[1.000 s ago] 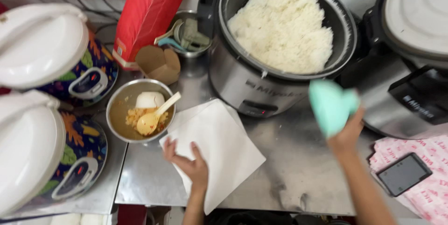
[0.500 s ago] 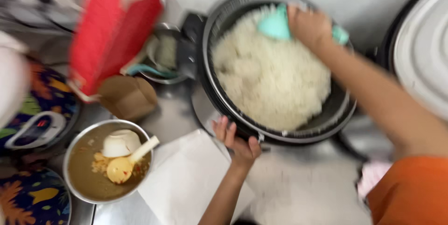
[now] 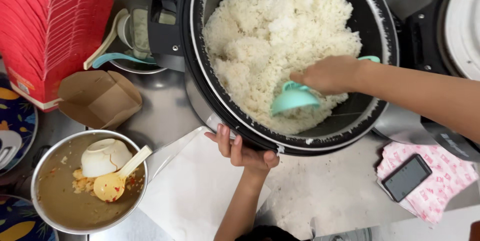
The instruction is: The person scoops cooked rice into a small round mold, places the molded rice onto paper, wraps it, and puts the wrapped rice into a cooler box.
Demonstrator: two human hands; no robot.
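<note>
While the right hand point(image 3: 330, 75) reached into the rice cooker point(image 3: 200, 91), its fingers were closed around the handle of a mint-green rice scoop point(image 3: 294, 98). The scoop's bowl rested against the cooked white rice point(image 3: 265, 36) at the near side of the pot, close to the rim. The tip of the handle showed past the wrist on the far side.

The left hand point(image 3: 242, 150) gripped the cooker's near rim from outside, with the fingers curled over the edge and the thumb lying along it. The cooker stood at the back of the steel counter point(image 3: 330, 191), tilted toward the camera. Its open lid point(image 3: 462, 21) stood at the right edge of the view.

A sheet of white paper point(image 3: 195, 196) lay on the counter just under the left wrist, near the front edge. To the left of it sat a metal bowl point(image 3: 45, 171) containing a small upturned white bowl point(image 3: 102, 156), a yellow spoon point(image 3: 112, 183) and food scraps. Behind that bowl lay a folded brown paper box point(image 3: 100, 98), and behind the box stood a stack of red cartons point(image 3: 55, 26) at the back left corner. A second metal bowl point(image 3: 131, 66) with utensils stood between the cartons and the cooker.

At the right front, a dark phone point(image 3: 406, 177) lay on pink printed paper point(image 3: 440, 181).
</note>
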